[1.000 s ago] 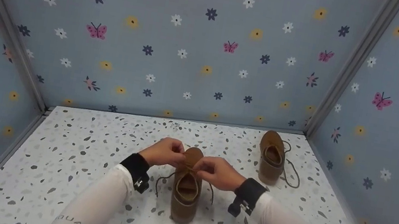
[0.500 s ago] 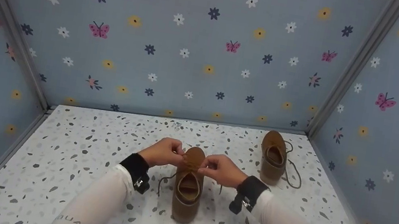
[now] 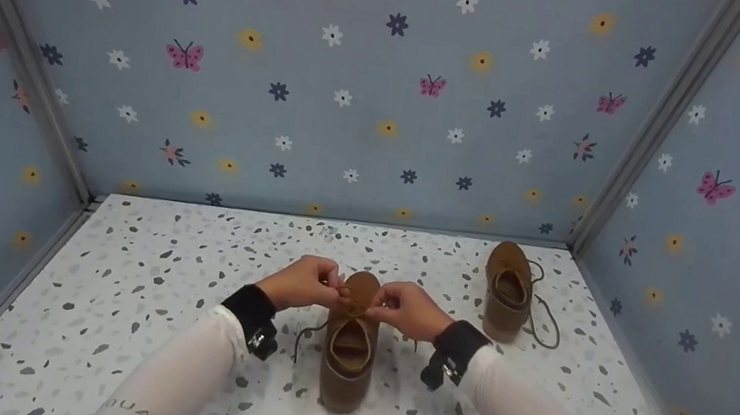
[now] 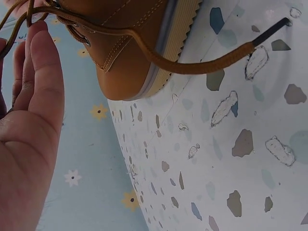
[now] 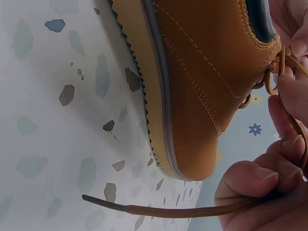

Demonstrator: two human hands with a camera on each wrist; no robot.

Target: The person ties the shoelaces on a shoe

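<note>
A brown lace-up shoe (image 3: 343,385) stands upright on the speckled surface, toe pointing away from me. Over its laced front, my left hand (image 3: 304,285) pinches the shoelace from the left. My right hand (image 3: 414,311) pinches the lace from the right, close to the left fingertips. Loops of lace (image 4: 30,14) cross by the left fingertips in the left wrist view, and one loose end with a dark tip (image 4: 272,31) sticks out over the surface. In the right wrist view, the other lace end (image 5: 178,212) trails out from under the curled right fingers (image 5: 250,180).
A matching brown shoe (image 3: 504,310) stands at the back right, its untied lace (image 3: 548,325) lying on its right side. Blue panels (image 3: 359,87) with flowers and butterflies enclose the white speckled surface (image 3: 163,293) at the back and both sides.
My right hand has shifted slightly forward and right, then back in toward the left hand. The lace end below it has moved right and shows less. The left hand stays nearly in place.
</note>
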